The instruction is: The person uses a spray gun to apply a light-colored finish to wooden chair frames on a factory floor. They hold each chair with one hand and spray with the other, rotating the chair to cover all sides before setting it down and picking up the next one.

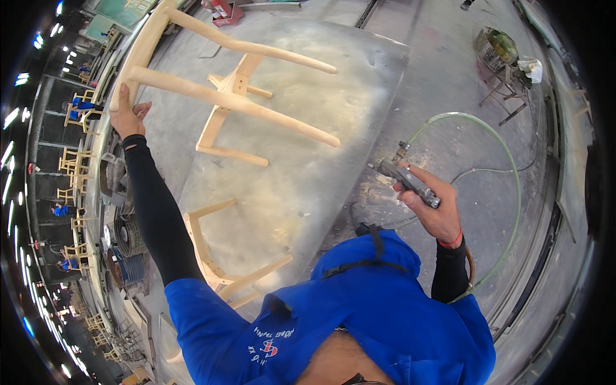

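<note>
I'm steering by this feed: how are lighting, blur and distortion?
Head view: fisheye distortion bows straight edges near the black rim, and bright white elongated lamps burn out at left; head view too: the pale wooden chair frame and grey metal handheld tool look fairly sharp, while distant wooden chairs are too small for detail.

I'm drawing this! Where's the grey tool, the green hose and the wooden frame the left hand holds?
Grey tool (414,183), head view: middle of its body.
Green hose (517,196), head view: right side of its loop.
Wooden frame (186,88), head view: lower of its long bars.
</note>
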`<action>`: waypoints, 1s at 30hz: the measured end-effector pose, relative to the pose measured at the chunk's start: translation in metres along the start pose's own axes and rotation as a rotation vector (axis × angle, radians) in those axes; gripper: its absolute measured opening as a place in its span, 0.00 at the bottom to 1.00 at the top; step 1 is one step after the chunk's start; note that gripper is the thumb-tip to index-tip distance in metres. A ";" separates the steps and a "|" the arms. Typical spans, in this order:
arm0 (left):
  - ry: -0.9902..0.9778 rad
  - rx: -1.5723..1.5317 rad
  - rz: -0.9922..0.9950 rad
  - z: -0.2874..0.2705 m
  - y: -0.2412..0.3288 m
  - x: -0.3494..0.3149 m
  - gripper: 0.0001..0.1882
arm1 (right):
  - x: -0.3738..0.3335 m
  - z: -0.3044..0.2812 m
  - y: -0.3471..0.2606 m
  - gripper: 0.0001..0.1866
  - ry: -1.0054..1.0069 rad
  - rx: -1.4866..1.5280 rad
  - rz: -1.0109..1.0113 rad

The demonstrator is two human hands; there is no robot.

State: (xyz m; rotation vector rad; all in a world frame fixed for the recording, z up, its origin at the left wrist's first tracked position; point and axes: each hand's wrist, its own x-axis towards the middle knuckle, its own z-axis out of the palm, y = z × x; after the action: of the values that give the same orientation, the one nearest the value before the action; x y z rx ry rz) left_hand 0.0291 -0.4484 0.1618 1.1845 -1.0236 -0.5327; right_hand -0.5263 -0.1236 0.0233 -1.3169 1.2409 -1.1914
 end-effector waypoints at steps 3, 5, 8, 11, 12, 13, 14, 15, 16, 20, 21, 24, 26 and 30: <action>-0.041 -0.009 0.010 0.003 0.001 0.001 0.30 | 0.007 -0.001 0.017 0.27 0.012 -0.056 0.032; -0.048 -0.014 0.015 0.003 0.000 0.004 0.30 | 0.013 -0.003 0.041 0.26 0.038 -0.207 0.127; -0.062 -0.013 -0.002 0.001 -0.003 0.009 0.30 | 0.009 -0.007 0.081 0.26 0.102 -0.429 0.198; -0.054 -0.029 -0.010 0.002 -0.008 0.016 0.29 | -0.002 -0.017 0.110 0.26 0.144 -0.563 0.194; -0.053 -0.032 0.000 0.003 -0.009 0.017 0.29 | -0.006 -0.018 0.116 0.27 0.161 -0.598 0.228; -0.052 -0.030 0.009 0.004 -0.011 0.018 0.29 | -0.010 -0.019 0.121 0.27 0.162 -0.583 0.183; -0.036 -0.019 0.008 0.004 -0.012 0.019 0.28 | -0.012 -0.020 0.124 0.27 0.168 -0.576 0.180; -0.050 -0.028 0.020 0.005 -0.013 0.019 0.28 | -0.014 -0.020 0.125 0.27 0.173 -0.574 0.191; -0.057 -0.033 0.012 0.005 -0.014 0.020 0.28 | -0.014 -0.019 0.126 0.27 0.173 -0.560 0.176; -0.064 -0.043 0.005 0.009 -0.017 0.022 0.24 | -0.002 -0.013 0.123 0.28 0.176 -0.523 0.156; -0.052 -0.043 0.011 0.011 -0.018 0.021 0.24 | 0.001 -0.010 0.122 0.28 0.180 -0.518 0.142; -0.063 -0.050 0.004 0.019 -0.019 0.018 0.23 | 0.013 -0.005 0.120 0.28 0.187 -0.530 0.089; -0.069 -0.064 0.039 0.025 -0.020 0.015 0.25 | 0.017 -0.003 0.118 0.28 0.179 -0.508 0.089; -0.092 -0.051 0.056 0.035 -0.015 0.006 0.27 | 0.016 0.006 0.120 0.28 0.180 -0.516 0.025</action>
State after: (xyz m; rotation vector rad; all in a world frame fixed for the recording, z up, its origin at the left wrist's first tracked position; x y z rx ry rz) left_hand 0.0044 -0.4756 0.1515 1.0907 -1.1122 -0.5700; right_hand -0.5311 -0.1457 -0.0953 -1.5776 1.7725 -1.0236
